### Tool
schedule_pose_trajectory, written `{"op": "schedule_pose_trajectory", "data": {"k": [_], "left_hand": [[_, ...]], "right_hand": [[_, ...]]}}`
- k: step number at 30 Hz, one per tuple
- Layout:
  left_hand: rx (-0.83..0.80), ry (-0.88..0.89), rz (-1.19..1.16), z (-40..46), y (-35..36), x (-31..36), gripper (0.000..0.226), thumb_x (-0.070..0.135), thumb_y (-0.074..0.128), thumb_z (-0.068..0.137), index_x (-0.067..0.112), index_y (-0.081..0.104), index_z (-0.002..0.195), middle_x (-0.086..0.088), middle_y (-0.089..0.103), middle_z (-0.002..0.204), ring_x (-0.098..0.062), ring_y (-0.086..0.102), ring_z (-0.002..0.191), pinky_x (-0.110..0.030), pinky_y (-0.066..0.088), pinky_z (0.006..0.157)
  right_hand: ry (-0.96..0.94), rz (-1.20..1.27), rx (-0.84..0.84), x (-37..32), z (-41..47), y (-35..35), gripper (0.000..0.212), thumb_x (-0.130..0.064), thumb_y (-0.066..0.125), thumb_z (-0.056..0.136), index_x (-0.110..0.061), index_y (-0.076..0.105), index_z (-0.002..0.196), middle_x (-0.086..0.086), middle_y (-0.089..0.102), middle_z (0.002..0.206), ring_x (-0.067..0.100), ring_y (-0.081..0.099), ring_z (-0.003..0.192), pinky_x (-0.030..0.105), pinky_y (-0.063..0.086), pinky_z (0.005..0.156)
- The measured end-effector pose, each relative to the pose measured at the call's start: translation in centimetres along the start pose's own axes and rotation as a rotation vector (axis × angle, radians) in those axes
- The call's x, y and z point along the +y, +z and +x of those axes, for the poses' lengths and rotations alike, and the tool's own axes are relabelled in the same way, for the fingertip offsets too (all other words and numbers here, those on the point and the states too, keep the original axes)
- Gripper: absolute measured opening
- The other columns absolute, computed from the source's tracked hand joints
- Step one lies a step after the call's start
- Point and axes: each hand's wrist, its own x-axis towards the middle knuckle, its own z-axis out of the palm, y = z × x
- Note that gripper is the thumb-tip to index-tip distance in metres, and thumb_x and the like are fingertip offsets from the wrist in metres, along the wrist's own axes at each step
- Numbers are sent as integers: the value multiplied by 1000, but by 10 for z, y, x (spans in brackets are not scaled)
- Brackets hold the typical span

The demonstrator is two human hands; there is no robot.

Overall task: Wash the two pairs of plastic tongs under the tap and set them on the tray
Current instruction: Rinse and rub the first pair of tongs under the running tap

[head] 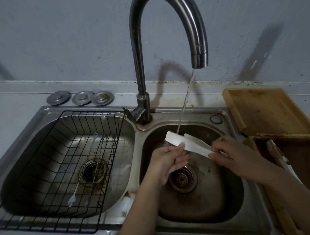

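Your right hand (229, 154) grips 1 pair of white tongs (188, 144) at its hinge end; your left hand (168, 159) pinches 1 arm, tips under the tap (198, 59) stream.

Stained grey wall (57, 41), dim light.

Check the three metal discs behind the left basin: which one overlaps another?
The rightmost disc: its left edge overlaps the middle disc. The leftmost disc lies apart from both.
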Motion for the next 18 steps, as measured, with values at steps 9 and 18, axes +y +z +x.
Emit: {"op": "schedule_pose_trajectory", "data": {"k": [9, 18], "left_hand": [[169, 24, -34, 7, -2, 6, 45, 38, 47, 94, -4, 62, 100, -11, 71, 65, -16, 71, 55, -25, 56, 48], [118, 86, -71, 12, -4, 10, 35, 30, 50, 94, -2, 65, 97, -15, 74, 73, -19, 71, 61, -26, 57, 54]], "right_hand": [[-46, -13, -49, -2, -2, -2, 24, -42, 50, 89, -37, 40, 68, -15, 44, 98, -3, 45, 91, 23, 43, 77], [-28, -232, -1, -8, -9, -5, 12, -44, 54, 86, -34, 50, 88, -10, 26, 133, 2, 43, 103, 14, 43, 77]]}}
